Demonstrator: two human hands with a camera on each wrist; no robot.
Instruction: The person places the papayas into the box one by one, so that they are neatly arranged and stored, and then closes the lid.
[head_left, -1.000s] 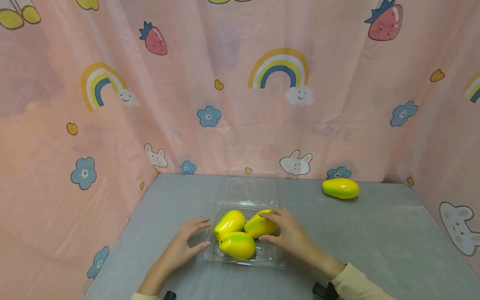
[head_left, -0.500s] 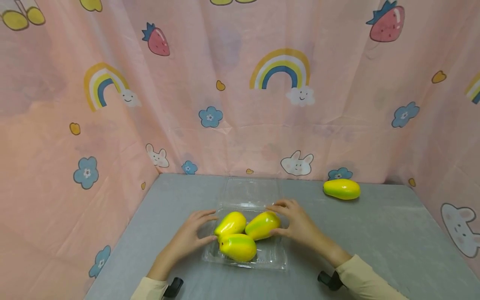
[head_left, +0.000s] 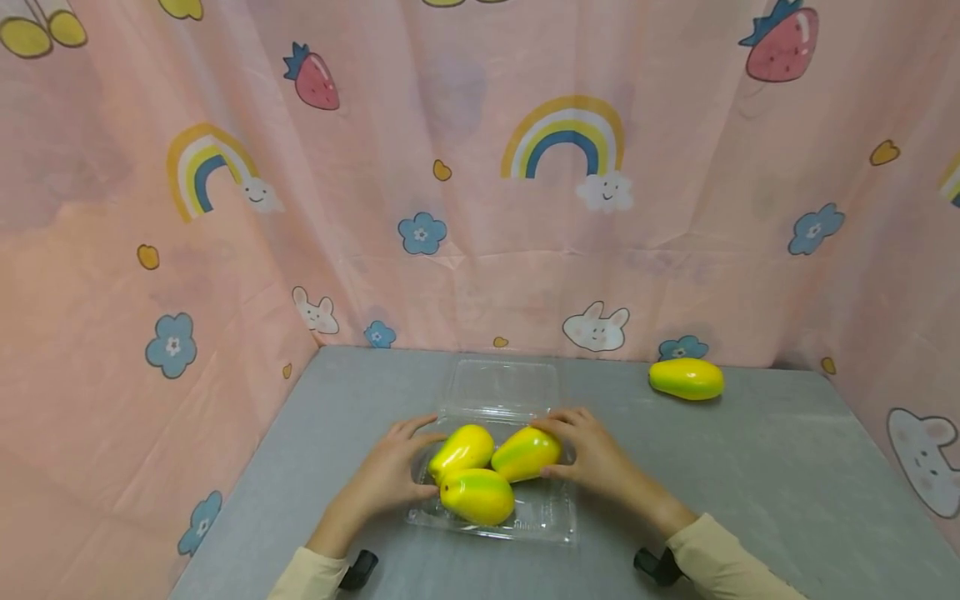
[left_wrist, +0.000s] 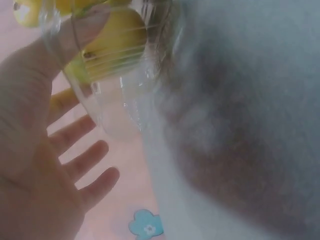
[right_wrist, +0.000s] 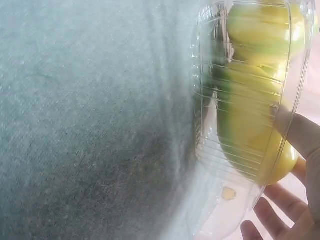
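Observation:
In the head view, a clear plastic clamshell container point(head_left: 542, 512) lies opened with several yellow-green papayas inside. My left hand point(head_left: 386, 471) is at its left side, its thumb tip by the stem end of the front papaya point(head_left: 477, 497). Seen from the left wrist, the thumb is behind the clear wall and the other fingers are spread. At the right side, my right hand point(head_left: 592, 454) has its thumb and fingers around the outer end of the right papaya point(head_left: 527, 454), near or touching it. The left papaya point(head_left: 463, 450) lies behind the front one.
Another papaya point(head_left: 686, 379) lies on the grey table point(head_left: 750, 483) at the back right. The container's clear lid point(head_left: 504, 385) is folded back towards the pink patterned curtain point(head_left: 480, 275), which surrounds the table's back and sides.
My left hand has moved right, up against the container's left side. My right hand drew back a little to the right from over the right papaya, and stays by its end.

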